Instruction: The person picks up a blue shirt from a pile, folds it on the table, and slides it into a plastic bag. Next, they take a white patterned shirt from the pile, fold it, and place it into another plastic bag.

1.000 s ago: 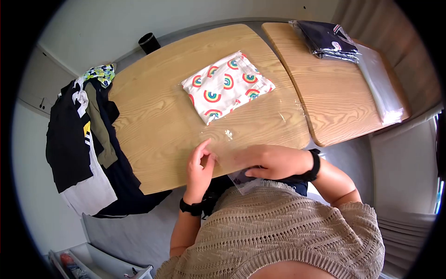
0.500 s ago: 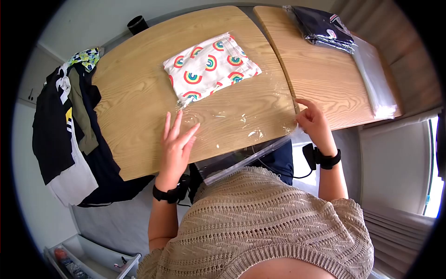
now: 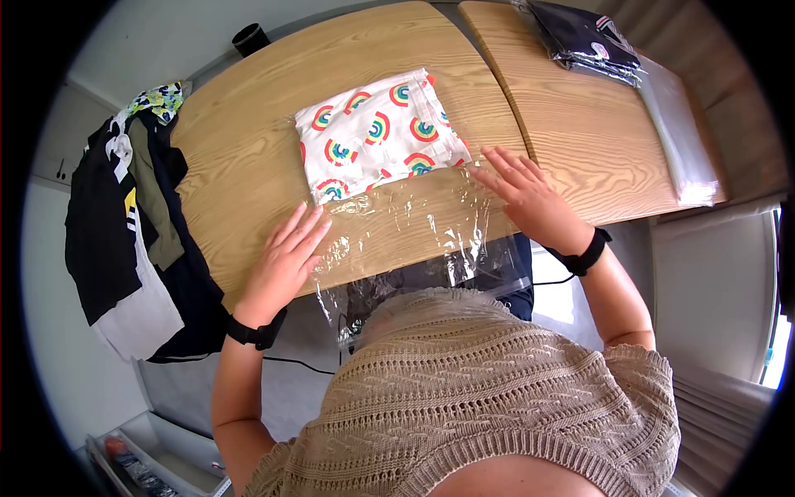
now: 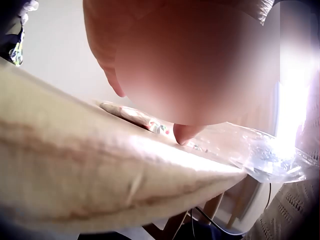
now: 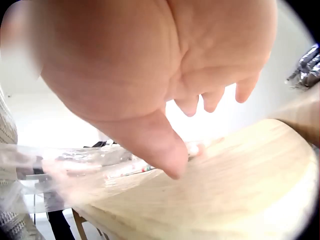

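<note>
A folded white cloth with rainbow prints lies in a clear plastic bag on the wooden table. The bag's wrinkled lower part reaches over the near edge toward the person's lap. My left hand is at the bag's lower left side with its fingers extended. My right hand is at the bag's right side, fingers extended toward the cloth's lower right corner. In the right wrist view the right hand hovers palm down, its thumb close to the tabletop. The left wrist view shows the left hand blurred above the table edge.
Several loose garments hang over the table's left edge. On the second table at right lie a bagged dark garment and a stack of clear bags. A black bin stands behind; a white container is at lower left.
Both hands have spread apart since the first frame. Lately the right hand moved inward and straightened its fingers, while the left shifted slightly left and down. The bag's near part now looks more crumpled.
</note>
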### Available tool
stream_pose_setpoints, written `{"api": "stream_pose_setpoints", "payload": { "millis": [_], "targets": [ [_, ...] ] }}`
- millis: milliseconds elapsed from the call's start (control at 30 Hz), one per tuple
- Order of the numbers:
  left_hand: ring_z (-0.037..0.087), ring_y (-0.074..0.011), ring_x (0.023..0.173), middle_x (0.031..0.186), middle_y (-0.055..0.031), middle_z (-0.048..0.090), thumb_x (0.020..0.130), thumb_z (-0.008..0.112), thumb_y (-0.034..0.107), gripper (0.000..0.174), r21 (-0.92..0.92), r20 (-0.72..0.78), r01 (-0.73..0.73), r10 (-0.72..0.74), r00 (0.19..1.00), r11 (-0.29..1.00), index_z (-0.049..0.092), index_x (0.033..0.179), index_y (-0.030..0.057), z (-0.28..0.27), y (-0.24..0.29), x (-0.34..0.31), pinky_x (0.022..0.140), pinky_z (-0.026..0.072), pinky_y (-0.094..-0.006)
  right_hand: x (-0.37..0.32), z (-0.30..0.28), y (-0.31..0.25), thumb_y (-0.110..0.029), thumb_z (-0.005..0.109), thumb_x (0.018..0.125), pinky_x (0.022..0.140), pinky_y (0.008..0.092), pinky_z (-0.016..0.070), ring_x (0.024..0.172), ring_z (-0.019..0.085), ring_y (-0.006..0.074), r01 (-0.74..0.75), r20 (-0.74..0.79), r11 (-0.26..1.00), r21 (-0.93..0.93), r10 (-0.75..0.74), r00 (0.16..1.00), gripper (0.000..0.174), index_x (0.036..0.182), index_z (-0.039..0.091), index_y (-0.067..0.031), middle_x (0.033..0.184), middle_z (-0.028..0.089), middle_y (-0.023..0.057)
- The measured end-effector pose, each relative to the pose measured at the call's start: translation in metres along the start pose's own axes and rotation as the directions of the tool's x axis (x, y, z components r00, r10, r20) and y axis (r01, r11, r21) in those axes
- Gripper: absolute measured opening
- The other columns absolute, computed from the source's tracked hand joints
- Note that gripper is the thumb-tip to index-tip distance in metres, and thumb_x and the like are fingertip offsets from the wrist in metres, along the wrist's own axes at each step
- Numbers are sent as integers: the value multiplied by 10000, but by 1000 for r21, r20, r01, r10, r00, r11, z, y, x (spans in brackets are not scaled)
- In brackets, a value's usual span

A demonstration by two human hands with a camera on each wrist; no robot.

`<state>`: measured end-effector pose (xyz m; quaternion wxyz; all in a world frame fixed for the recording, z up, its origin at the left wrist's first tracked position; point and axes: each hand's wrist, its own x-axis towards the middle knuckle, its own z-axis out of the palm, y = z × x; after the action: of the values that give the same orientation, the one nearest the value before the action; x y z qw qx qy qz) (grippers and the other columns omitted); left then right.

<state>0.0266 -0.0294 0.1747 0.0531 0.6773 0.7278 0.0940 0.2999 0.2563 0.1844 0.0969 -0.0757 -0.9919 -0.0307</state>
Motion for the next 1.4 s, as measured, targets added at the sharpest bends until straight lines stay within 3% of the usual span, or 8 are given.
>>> {"api": "stream_pose_setpoints", "payload": {
  "millis": [167,367,533,667,800,1100,1333,1400],
  "targets": [
    [339,-290,1351,1426,-114,417,836,583,32,515,-125,41,-22,27,999,992,477,1339,64,7,-12,6,1095,302,-390,13,10,12,0,559,765,1101,431,263,1364,324,240,142,126,989,-38,-136,983,715,1424,361,-197,1492,326,27],
    [442,-264,1276,1297,-127,548,908,520,64,337,-454,1,51,-57,998,890,553,1239,13,4,-19,0,1061,342,-368,9,5,29,-80,491,910,1097,404,279,1347,349,266,83,155,901,426,-163,974,423,1333,481,-74,1404,453,91],
    [600,-183,1054,1122,-125,656,973,473,150,278,-694,102,281,-296,950,663,598,1151,-24,-7,-2,-13,928,433,-307,0,-17,21,-305,462,976,931,342,436,1068,590,313,-258,270,581,772,68,961,382,1163,608,-6,1136,624,210],
    [624,-142,906,986,-100,695,990,443,212,329,-701,35,352,-462,886,620,646,1048,-40,6,5,-17,853,448,-277,-2,-19,0,-263,598,919,872,287,453,963,605,162,-595,429,414,689,428,795,334,1102,642,12,1010,681,104],
    [643,-144,844,867,-105,709,996,427,284,426,-779,-35,349,-592,805,521,674,931,-57,9,10,0,814,459,-270,3,-7,18,-258,634,895,802,254,459,859,596,117,-385,270,424,820,305,913,305,1040,665,8,931,684,73],
    [658,-177,662,683,-123,668,972,441,363,510,-875,55,389,-740,671,288,639,730,-40,15,-6,30,689,468,-300,31,9,28,-230,556,922,661,242,454,679,586,90,-606,331,369,704,585,740,323,751,660,24,683,666,45],
    [627,-175,541,602,-111,635,956,468,396,515,-882,122,419,-751,649,218,611,671,-9,10,-6,46,569,408,-246,41,12,22,-230,554,918,549,259,437,574,566,99,-418,114,438,796,570,814,356,692,639,32,594,628,49],
    [620,-160,535,589,-113,633,954,462,421,529,-847,162,498,-803,573,185,615,670,1,8,-3,51,542,398,-239,47,17,24,-264,558,931,511,262,425,529,551,95,-592,280,307,745,662,695,403,667,625,32,557,603,49]
  ]
}}
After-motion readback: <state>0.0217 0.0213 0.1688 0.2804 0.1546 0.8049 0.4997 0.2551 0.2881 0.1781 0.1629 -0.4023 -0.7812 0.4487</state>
